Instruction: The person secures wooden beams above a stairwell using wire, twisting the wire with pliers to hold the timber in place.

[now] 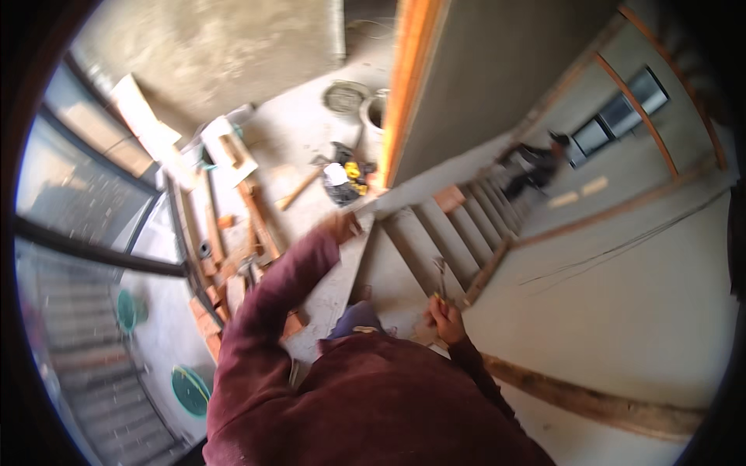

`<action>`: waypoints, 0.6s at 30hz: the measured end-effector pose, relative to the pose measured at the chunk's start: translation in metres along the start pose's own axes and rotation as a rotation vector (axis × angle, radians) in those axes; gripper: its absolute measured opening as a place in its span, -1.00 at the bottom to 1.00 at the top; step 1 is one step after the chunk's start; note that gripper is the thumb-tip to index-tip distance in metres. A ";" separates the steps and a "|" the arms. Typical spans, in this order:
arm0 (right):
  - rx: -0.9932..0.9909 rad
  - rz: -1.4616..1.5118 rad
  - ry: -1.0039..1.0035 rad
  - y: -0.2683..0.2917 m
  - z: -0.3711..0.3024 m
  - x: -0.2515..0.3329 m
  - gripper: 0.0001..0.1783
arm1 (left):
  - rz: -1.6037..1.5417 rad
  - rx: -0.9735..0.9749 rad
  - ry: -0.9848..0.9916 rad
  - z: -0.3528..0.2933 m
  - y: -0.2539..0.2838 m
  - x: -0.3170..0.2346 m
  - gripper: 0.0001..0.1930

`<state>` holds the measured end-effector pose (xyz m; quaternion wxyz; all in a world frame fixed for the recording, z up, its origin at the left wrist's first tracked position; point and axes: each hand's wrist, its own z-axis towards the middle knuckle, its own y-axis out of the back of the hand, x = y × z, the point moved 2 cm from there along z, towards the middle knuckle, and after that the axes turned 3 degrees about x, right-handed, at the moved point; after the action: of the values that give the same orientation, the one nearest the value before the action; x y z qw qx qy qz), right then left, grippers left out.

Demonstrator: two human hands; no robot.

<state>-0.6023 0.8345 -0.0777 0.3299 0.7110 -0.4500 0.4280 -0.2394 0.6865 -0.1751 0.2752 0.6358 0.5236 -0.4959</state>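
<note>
- Left hand (339, 227): arm stretched forward in a maroon sleeve, hand resting at the top corner of a concrete stair ledge (342, 279). Blurred, so cannot tell if the fingers are curled or flat.
- Right hand (444, 317): fingers closed around a thin metal tool (440, 278) that points up and away from the body. Looks like pliers or a small rod tool; too blurred to say which.
- The tool sits over the concrete stairs (435, 233), near the lower steps, just right of the ledge.
- Stairs run down and away to the upper right; a brick-coloured block (449, 197) lies on one of the upper steps.
- Another person (536, 167) in dark clothes is at the far end of the stairs, well apart from both hands.
- Left of the ledge: wooden planks (256, 217) and offcuts scattered on the floor below.
- Further back: a pile of tools (346, 182) with yellow and black parts, next to an orange-edged wall (408, 85).
- Green round lid (190, 391) on the floor at lower left, by the glass railing.
</note>
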 end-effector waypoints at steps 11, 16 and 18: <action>-0.311 0.629 -0.356 0.018 -0.085 -0.171 -0.53 | 0.525 -0.438 -0.019 0.077 0.148 -0.199 -0.38; -0.433 0.576 -0.243 0.051 -0.120 -0.031 -0.42 | 0.335 0.118 -0.756 -0.018 -0.144 -0.408 -0.39; -0.562 0.512 -0.167 0.066 -0.125 0.006 -0.42 | 0.167 0.316 -0.928 -0.029 -0.218 -0.442 -0.32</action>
<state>-0.7009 0.9138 -0.0146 0.3567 0.4900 -0.7379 0.2970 -0.4162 0.6030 0.2780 0.4186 0.4217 0.2115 -0.7760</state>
